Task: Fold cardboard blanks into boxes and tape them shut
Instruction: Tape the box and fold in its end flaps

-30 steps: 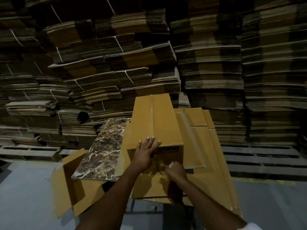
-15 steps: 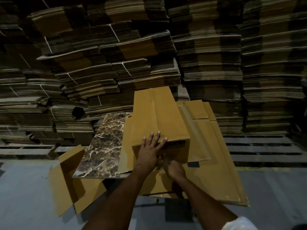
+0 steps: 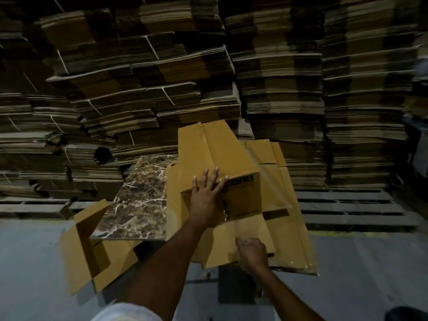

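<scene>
A folded brown cardboard box (image 3: 217, 154) lies on a pile of flat blanks (image 3: 294, 228) on a marble-patterned tabletop (image 3: 136, 205). Its printed end (image 3: 243, 195) faces me. My left hand (image 3: 206, 195) presses flat on the box top at that end, fingers spread and straight. My right hand (image 3: 252, 253) is nearer to me, over the near edge of a cardboard flap (image 3: 250, 230). Its fingers are curled, and it appears to pinch a glossy strip of clear tape (image 3: 225, 212) that runs down from the box end.
An open, part-folded box (image 3: 90, 246) hangs off the table's left front corner. Tall stacks of bundled flat cardboard (image 3: 143, 89) fill the background on wooden pallets (image 3: 347, 205). Grey floor (image 3: 30, 262) lies to the left and right of the table.
My right hand has drawn back from the box end toward me, down over the flap. My left hand stays flat on the box top. The camera has tilted slightly.
</scene>
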The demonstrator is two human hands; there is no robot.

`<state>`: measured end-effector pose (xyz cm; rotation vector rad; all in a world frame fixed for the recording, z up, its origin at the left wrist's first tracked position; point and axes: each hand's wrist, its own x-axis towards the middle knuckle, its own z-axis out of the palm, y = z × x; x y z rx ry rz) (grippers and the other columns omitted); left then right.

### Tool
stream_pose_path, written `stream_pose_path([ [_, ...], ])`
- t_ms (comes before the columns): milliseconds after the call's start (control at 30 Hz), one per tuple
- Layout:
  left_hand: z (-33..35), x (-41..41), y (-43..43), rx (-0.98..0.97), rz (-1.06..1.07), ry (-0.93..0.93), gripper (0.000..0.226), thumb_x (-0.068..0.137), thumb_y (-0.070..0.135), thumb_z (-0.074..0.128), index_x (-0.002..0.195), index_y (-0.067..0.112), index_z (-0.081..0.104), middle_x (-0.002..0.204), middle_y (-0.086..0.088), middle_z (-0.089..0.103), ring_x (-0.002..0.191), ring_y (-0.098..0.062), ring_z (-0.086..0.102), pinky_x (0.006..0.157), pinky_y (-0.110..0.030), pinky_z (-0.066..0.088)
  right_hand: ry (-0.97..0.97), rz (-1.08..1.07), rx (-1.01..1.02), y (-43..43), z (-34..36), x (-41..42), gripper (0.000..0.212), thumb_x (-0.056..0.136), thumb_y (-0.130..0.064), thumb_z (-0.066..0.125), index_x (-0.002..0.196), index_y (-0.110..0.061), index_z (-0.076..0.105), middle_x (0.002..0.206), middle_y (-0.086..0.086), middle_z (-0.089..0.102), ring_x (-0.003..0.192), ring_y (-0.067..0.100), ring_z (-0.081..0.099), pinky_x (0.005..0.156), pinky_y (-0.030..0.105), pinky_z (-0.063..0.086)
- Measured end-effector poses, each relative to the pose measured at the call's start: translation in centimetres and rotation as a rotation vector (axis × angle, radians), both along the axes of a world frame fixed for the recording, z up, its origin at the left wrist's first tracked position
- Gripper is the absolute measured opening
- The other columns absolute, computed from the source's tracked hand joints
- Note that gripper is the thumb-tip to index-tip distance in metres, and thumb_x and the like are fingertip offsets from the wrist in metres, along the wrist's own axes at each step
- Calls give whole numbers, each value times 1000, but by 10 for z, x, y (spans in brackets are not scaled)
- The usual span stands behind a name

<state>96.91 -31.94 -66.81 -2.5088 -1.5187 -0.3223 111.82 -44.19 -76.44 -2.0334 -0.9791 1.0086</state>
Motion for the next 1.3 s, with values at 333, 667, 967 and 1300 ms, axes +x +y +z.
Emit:
stream_pose_path([
  [333, 19, 7, -16, 168, -37, -52, 91, 91, 37, 62, 163, 30, 6, 169, -16, -10, 155, -37, -13, 120, -68, -3, -211, 420, 337, -20, 59, 18, 19, 105, -35, 45, 103, -23, 59, 95, 0, 62, 87, 15, 60, 72, 35, 52],
  [667, 27, 6, -24, 181, -197, 37, 101, 76, 48, 63, 162, 25, 17, 170, -9, -6, 156, -33, -9, 120, -68, -2, 59, 227, 742, 0, 112, 21, 26, 107, -29, 51, 129, -22, 64, 120, -8, 69, 111, 7, 65, 91, 27, 53],
  [967, 49, 1, -27, 138, -171, -80, 102, 82, 75, 46, 163, 30, 3, 169, -4, -16, 155, -29, -19, 121, -60, -12, 752, -75, 531, 23, 162, -3, 27, 106, -30, 48, 96, -11, 65, 80, 9, 68, 69, 21, 65, 57, 31, 53],
  [1300, 15, 0, -32, 152, -83, 21, 99, 84, 68, 48, 163, 29, 2, 170, -7, -10, 156, -32, -10, 121, -63, -2, 836, -381, 229, 37, 160, -22, 48, 96, -49, 62, 120, -9, 69, 111, 11, 73, 90, 29, 70, 81, 46, 61],
])
